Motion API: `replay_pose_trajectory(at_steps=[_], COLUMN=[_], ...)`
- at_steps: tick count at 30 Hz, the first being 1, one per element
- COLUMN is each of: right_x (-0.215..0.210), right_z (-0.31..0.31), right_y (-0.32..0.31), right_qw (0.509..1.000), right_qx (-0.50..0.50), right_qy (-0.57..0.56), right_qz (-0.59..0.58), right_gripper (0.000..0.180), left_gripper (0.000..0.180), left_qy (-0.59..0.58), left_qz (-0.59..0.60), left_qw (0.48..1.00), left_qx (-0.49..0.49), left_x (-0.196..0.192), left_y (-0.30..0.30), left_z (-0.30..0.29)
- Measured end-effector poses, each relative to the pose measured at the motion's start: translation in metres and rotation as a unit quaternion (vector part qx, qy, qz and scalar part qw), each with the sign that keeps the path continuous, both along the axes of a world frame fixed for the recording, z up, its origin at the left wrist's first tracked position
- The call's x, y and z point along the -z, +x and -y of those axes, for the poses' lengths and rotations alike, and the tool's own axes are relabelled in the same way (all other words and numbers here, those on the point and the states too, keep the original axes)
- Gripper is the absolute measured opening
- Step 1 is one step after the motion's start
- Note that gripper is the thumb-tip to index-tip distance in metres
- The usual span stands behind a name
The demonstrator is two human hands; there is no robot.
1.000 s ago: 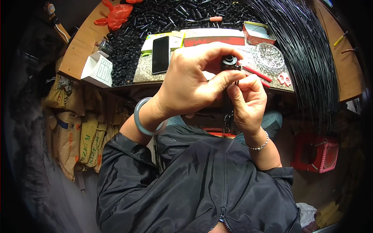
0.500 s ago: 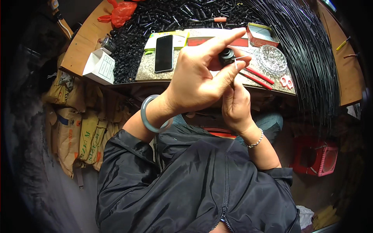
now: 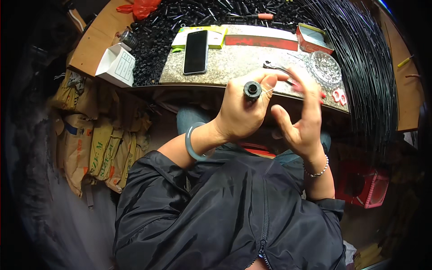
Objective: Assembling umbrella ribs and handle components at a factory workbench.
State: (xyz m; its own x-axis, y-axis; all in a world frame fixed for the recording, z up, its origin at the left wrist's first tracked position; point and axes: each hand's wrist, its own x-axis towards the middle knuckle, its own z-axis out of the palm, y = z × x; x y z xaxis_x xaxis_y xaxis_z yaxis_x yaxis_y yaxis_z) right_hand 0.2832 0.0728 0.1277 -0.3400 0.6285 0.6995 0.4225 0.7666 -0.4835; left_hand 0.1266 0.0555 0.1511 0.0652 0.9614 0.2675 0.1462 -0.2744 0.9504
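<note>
My left hand [image 3: 238, 108] is closed around a short black cylindrical part [image 3: 252, 91], whose round end with a hole in it points up. A thin pale strand [image 3: 268, 91] sticks out beside my left thumb. To the right, my right hand [image 3: 306, 128] has its thumb and fingers spread, with nothing seen between them; its fingertips are smeared by motion. Just beyond those fingers lie red-handled pliers [image 3: 275, 66], their dark jaws pointing left. My fingers cover part of the handles, and I cannot tell whether they touch them.
On the speckled board lie a phone [image 3: 195, 53], a glass dish [image 3: 325, 68], an open red box [image 3: 314, 39] and small pink scissors [image 3: 339, 96]. Black parts [image 3: 198, 15] heap up behind; long black rods [image 3: 360, 76] hang over the edge at right. A white carton [image 3: 118, 66] stands left.
My left hand has come lower and nearer, turning the black part's holed end up. My right hand has left it, moved right and opened. The pliers' jaws have come into sight.
</note>
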Motion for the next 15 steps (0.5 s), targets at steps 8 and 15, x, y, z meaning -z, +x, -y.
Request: replay_pose_trajectory(at_steps=[8,15], right_x=[-0.013,0.075], right_z=[0.0,-0.079], right_y=[-0.017,0.049], right_qw=[0.991,0.942], right_qx=[-0.009,0.161], right_qy=[0.128,0.072], right_qz=[0.026,0.285], right_gripper=[0.015,0.026], left_gripper=[0.021,0.023], left_qy=[0.118,-0.001], left_qz=[-0.03,0.078], left_qw=[0.992,0.995], left_qx=[-0.038,-0.067], left_x=[0.03,0.021], left_y=[-0.002,-0.027], left_z=[-0.012,-0.018])
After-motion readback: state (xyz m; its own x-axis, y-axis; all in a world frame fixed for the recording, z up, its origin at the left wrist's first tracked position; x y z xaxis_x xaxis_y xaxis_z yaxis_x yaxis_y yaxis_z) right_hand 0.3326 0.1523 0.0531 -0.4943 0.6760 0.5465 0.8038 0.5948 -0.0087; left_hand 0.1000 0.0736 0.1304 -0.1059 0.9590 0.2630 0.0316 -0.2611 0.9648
